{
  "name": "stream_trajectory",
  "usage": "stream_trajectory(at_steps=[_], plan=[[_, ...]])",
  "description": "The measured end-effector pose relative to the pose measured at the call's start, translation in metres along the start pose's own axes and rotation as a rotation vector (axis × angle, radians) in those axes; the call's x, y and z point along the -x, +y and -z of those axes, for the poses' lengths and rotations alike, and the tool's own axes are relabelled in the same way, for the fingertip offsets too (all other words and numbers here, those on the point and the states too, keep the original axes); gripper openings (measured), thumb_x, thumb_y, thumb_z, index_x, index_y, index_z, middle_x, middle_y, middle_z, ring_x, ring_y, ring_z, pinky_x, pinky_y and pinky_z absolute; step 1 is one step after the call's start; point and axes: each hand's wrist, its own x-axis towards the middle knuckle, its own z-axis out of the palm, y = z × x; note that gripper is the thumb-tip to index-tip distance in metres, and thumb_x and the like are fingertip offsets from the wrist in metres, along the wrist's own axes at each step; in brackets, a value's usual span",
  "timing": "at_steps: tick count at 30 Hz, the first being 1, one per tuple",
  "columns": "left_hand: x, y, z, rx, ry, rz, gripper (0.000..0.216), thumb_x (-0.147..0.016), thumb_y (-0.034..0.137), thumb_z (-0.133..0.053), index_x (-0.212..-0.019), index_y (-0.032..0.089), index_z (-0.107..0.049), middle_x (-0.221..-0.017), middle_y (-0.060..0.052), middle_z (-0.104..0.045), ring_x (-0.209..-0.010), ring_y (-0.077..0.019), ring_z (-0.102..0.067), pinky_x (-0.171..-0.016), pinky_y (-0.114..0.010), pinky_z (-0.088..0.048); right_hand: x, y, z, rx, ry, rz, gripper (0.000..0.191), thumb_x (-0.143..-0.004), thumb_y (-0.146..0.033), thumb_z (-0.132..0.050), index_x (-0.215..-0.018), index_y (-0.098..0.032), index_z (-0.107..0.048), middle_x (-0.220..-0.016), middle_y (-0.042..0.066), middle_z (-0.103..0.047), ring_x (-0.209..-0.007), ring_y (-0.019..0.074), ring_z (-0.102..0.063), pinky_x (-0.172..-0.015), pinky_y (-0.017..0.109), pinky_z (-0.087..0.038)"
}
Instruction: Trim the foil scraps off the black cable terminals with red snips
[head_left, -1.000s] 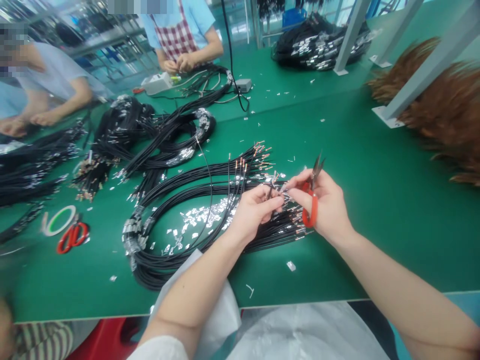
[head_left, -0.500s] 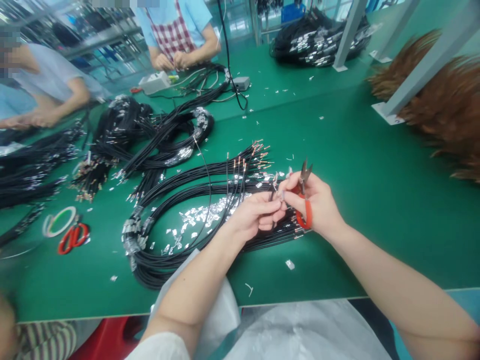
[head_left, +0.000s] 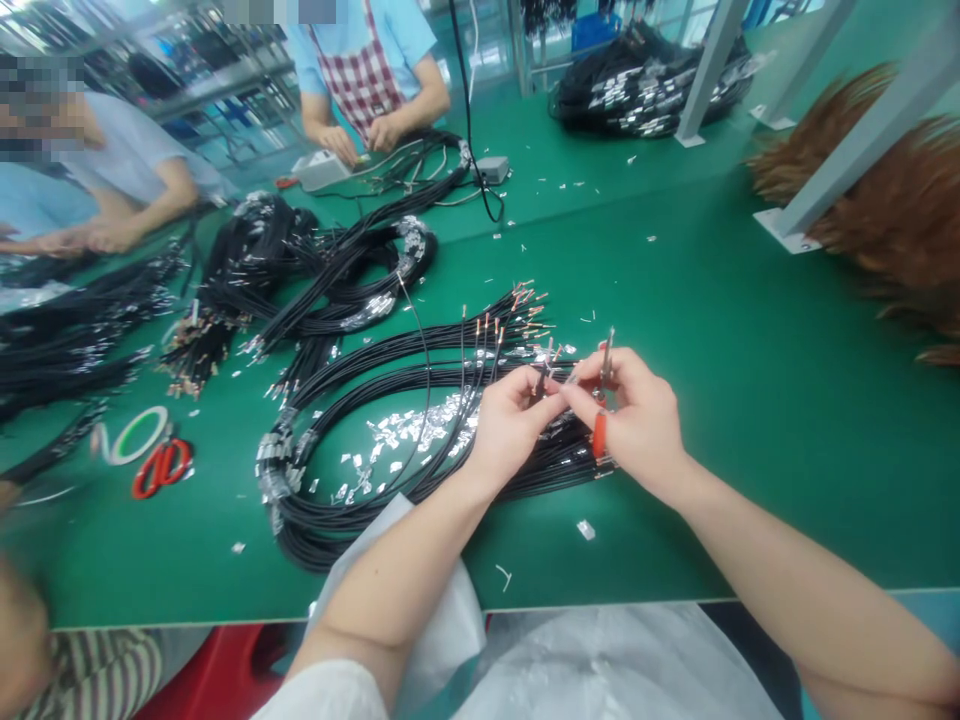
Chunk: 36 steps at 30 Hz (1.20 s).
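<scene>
My left hand is closed, pinching the end of a black cable between thumb and fingers. My right hand has red-handled scissors hooked in it, blades pointing up and away. Its thumb and fingertip meet my left fingertips at the cable end; any small piece between them is too small to make out. Beneath both hands lies a looped bundle of black cables, with copper-coloured ends fanning out at the far side. Silvery scraps are scattered inside the loop.
Another pair of red scissors and a tape roll lie at the left. More cable coils rest beyond, near two people at work. Grey posts and a brown bristly heap stand at the right.
My left hand has turned so its back faces up, its fingers now pinching further forward on the cable. The scissors in my right hand have rotated slightly. The view has shifted a little.
</scene>
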Motion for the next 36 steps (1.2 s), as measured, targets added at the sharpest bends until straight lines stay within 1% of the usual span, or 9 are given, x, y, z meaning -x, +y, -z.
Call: stream_trajectory(at_steps=[4,8,10,13,16,19,23,28,36], plan=[[-0.001,0.005,0.002,-0.009,-0.040,0.047,0.023,-0.064,0.029,-0.074,-0.068,0.015,-0.057,-0.058,0.005,-0.055,-0.040,-0.0005,-0.031,-0.039,-0.018,-0.021,-0.003,0.003,0.001,-0.123,-0.010,-0.045,0.013,-0.073,-0.010,-0.058,-0.075,-0.021,-0.052,-0.073,-0.003,-0.056,-0.067,0.0108,-0.055,-0.065,0.026,-0.046],[-0.001,0.014,0.003,0.107,-0.211,0.197,0.028,-0.063,0.036,-0.073,-0.070,0.014,-0.056,-0.057,0.001,-0.059,-0.035,-0.0008,-0.029,-0.035,-0.018,-0.016,-0.008,0.010,0.004,-0.204,-0.014,-0.094,0.014,-0.072,-0.010,-0.060,-0.074,-0.021,-0.051,-0.070,-0.003,-0.056,-0.066,0.0106,-0.056,-0.064,0.026,-0.046],[0.000,0.016,0.004,0.142,-0.272,0.221,0.030,-0.064,0.038,-0.072,-0.071,0.013,-0.057,-0.057,0.000,-0.060,-0.034,-0.0008,-0.028,-0.034,-0.018,-0.014,-0.010,0.013,0.004,-0.209,-0.010,-0.127,0.014,-0.072,-0.012,-0.061,-0.073,-0.020,-0.050,-0.068,-0.004,-0.055,-0.062,0.0102,-0.054,-0.062,0.026,-0.045],[-0.001,0.014,0.006,0.117,-0.182,0.114,0.026,-0.067,0.036,-0.071,-0.073,0.014,-0.058,-0.065,0.001,-0.059,-0.037,-0.0004,-0.028,-0.035,-0.018,-0.016,-0.010,0.015,0.003,-0.244,-0.071,-0.198,0.016,-0.072,-0.017,-0.065,-0.073,-0.021,-0.049,-0.064,-0.005,-0.053,-0.055,0.0093,-0.050,-0.056,0.025,-0.043],[-0.002,0.010,0.008,0.037,-0.053,-0.053,0.018,-0.070,0.032,-0.070,-0.074,0.017,-0.061,-0.077,0.001,-0.056,-0.044,-0.0008,-0.033,-0.039,-0.018,-0.023,-0.007,0.011,0.000,-0.337,-0.185,-0.207,0.019,-0.071,-0.020,-0.067,-0.076,-0.021,-0.049,-0.070,-0.004,-0.056,-0.062,0.0106,-0.054,-0.061,0.026,-0.046],[0.000,0.011,0.008,-0.033,-0.029,-0.130,0.015,-0.070,0.030,-0.070,-0.076,0.018,-0.064,-0.083,0.001,-0.056,-0.051,-0.0028,-0.040,-0.044,-0.019,-0.030,-0.005,0.008,-0.004,-0.404,-0.235,-0.195,0.022,-0.070,-0.022,-0.069,-0.079,-0.021,-0.049,-0.073,-0.004,-0.054,-0.067,0.0107,-0.054,-0.064,0.026,-0.046],[0.005,0.017,0.007,-0.060,-0.006,-0.132,0.020,-0.070,0.031,-0.071,-0.084,0.019,-0.063,-0.082,-0.001,-0.061,-0.059,-0.0072,-0.049,-0.051,-0.020,-0.036,-0.002,0.005,-0.005,-0.384,-0.273,-0.203,0.025,-0.069,-0.019,-0.069,-0.076,-0.021,-0.045,-0.067,-0.006,-0.050,-0.061,0.0091,-0.051,-0.060,0.023,-0.043],[0.007,0.021,0.007,-0.096,0.077,-0.159,0.013,-0.072,0.029,-0.067,-0.073,0.017,-0.062,-0.073,-0.001,-0.062,-0.062,-0.0100,-0.053,-0.053,-0.021,-0.039,0.003,0.003,-0.005,-0.200,-0.261,-0.165,0.021,-0.071,-0.016,-0.063,-0.073,-0.021,-0.043,-0.066,-0.005,-0.052,-0.060,0.0099,-0.051,-0.059,0.025,-0.041],[0.005,0.018,0.004,-0.129,-0.010,-0.147,0.013,-0.078,0.024,-0.057,-0.068,0.017,-0.053,-0.078,-0.001,-0.059,-0.068,-0.0100,-0.052,-0.057,-0.021,-0.038,0.003,0.007,-0.004,-0.158,-0.206,-0.152,0.019,-0.071,-0.017,-0.063,-0.075,-0.021,-0.045,-0.067,-0.004,-0.055,-0.060,0.0110,-0.053,-0.061,0.026,-0.043]])
